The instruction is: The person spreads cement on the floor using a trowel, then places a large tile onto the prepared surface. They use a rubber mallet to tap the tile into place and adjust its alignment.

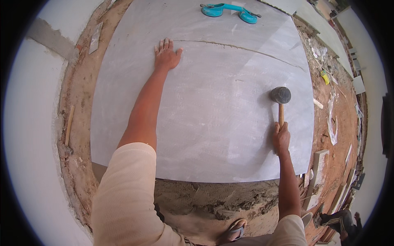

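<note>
Large grey tiles [197, 123] fill the middle of the head view, with a mortar-smeared joint [242, 47] running across toward the far side. My left hand [167, 54] lies flat with fingers spread on the tile by the left end of that joint, holding nothing. On the right, my right hand [281, 138] is wrapped round the wooden handle of a rubber mallet [280, 95]. Its black head is over the right part of the near tile and casts a shadow there; whether it touches cannot be told. A turquoise double suction lifter [230, 9] sits on the far tile.
Rough mortar [213, 201] borders the tile's near edge, by my sandalled foot [234, 230]. A hammer [69, 125] lies on the left dirt strip beside a white wall [30, 123]. Rubble, a yellow packet [325, 77] and slabs [318, 176] lie right; another person [342, 223] is lower right.
</note>
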Demonstrator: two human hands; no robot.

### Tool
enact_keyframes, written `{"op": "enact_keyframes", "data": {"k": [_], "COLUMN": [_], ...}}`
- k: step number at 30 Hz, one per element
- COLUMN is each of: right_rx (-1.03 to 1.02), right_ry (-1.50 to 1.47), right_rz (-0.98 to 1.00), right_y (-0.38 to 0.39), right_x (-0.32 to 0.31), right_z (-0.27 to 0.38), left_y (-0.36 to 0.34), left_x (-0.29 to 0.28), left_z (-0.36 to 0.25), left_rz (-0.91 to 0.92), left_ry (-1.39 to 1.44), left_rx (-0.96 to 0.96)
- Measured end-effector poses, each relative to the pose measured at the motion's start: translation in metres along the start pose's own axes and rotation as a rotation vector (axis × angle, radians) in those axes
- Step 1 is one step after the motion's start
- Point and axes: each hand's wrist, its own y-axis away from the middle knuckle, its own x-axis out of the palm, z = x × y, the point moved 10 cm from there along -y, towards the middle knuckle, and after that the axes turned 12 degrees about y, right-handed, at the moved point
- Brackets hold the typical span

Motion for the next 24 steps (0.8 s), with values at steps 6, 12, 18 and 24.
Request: {"op": "enact_keyframes", "data": {"k": [6, 12, 18, 24], "right_rx": [0.01, 0.183, 0.198, 0.012], "right_ry": [0.065, -0.09, -0.314, -0.472], "right_rz": [-0.07, -0.033, 0.084, 0.323], "right_y": [0.002, 0.009, 0.044, 0.042], "right_x": [-0.002, 0.004, 0.018, -0.033], "right_z": [0.014, 0.052, 0.154, 0.289], "left_y": [-0.006, 0.13, 0.159, 0.151], "left_x": [-0.009, -0.034, -0.059, -0.056], "left_z": [0.004, 0.042, 0.043, 0.046], "left_rz": [0.064, 0.151, 0.04, 0.17], "left_ry": [0.013, -0.013, 0.101, 0.089], "left_rx": [0.105, 0.113, 0.136, 0.044]}}
